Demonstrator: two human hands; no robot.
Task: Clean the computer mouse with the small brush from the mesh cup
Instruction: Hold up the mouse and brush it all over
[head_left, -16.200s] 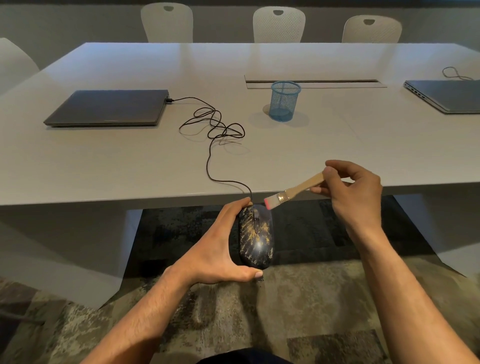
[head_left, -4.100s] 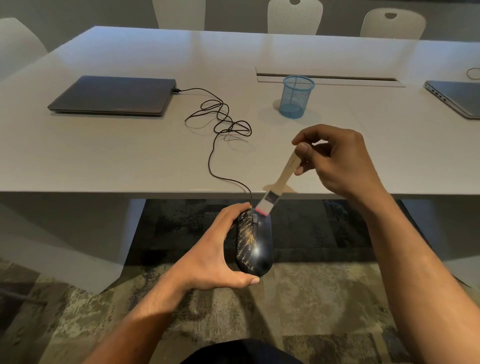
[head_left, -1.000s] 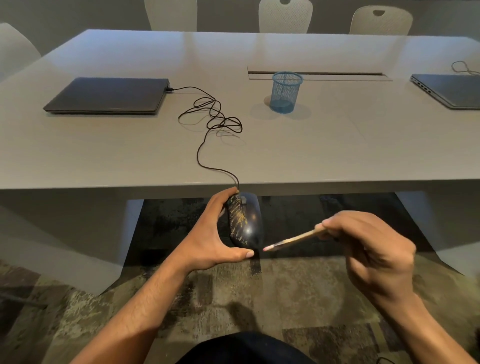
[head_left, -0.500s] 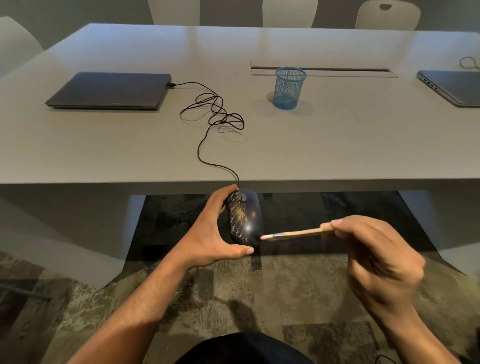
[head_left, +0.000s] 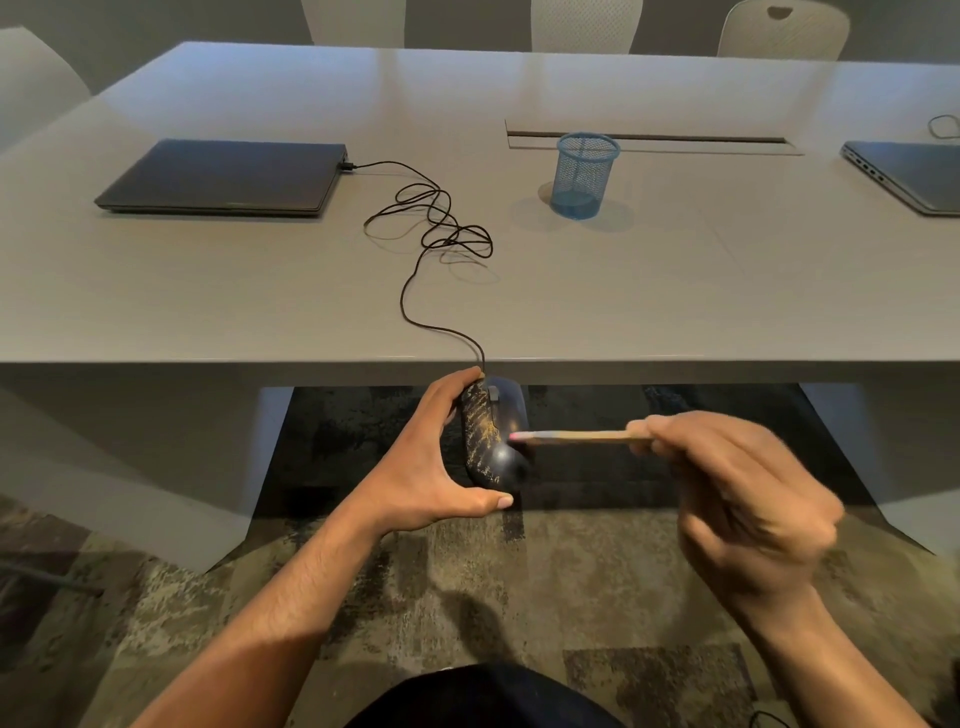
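Note:
My left hand (head_left: 434, 457) grips the black computer mouse (head_left: 491, 434) with gold markings, held below the table's front edge and tilted onto its side. In my right hand (head_left: 737, 504) I pinch the small wooden-handled brush (head_left: 576, 437), which lies nearly level. Its pink tip touches the mouse's right side. The mouse cable (head_left: 431, 244) runs up over the table edge in loose loops to a closed laptop (head_left: 223, 176). Farther back on the table stands the blue mesh cup (head_left: 586, 174), which looks empty.
The grey table (head_left: 675, 291) spans the view, with its front edge just above the mouse. A second closed laptop (head_left: 909, 174) lies at the right edge. White chairs (head_left: 582, 23) line the far side. Patterned carpet (head_left: 467, 587) is below my hands.
The brush has levelled out and its tip has risen along the mouse's right side over the last second. My left hand keeps the same hold on the tilted mouse.

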